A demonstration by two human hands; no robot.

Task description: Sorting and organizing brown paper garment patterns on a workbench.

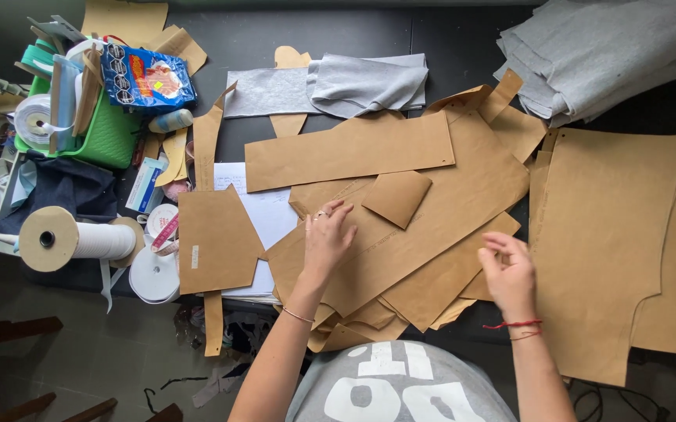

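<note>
At the far left of the dark counter [338,35] a green basket [111,137] holds tape and a blue snack bag, with a roll of white elastic [80,238] lying in front of it and a brown paper pattern piece [216,238] just to its right. The left hand [326,238] rests flat on the heap of brown paper patterns [432,211], fingers [336,211] spread wide and holding nothing, pressing the top sheet down. A small pocket-shaped piece [396,195] lies just beyond and to the right of those fingertips (nearer this hand than the other), its long axis slanting up to the right. The right hand [510,270] sits at the heap's right edge, fingers narrow, apparently pinching a sheet's corner, though the grip is hard to confirm. Farther right lies a large pattern sheet [611,234], with folded grey fabric [596,51] behind.
</note>
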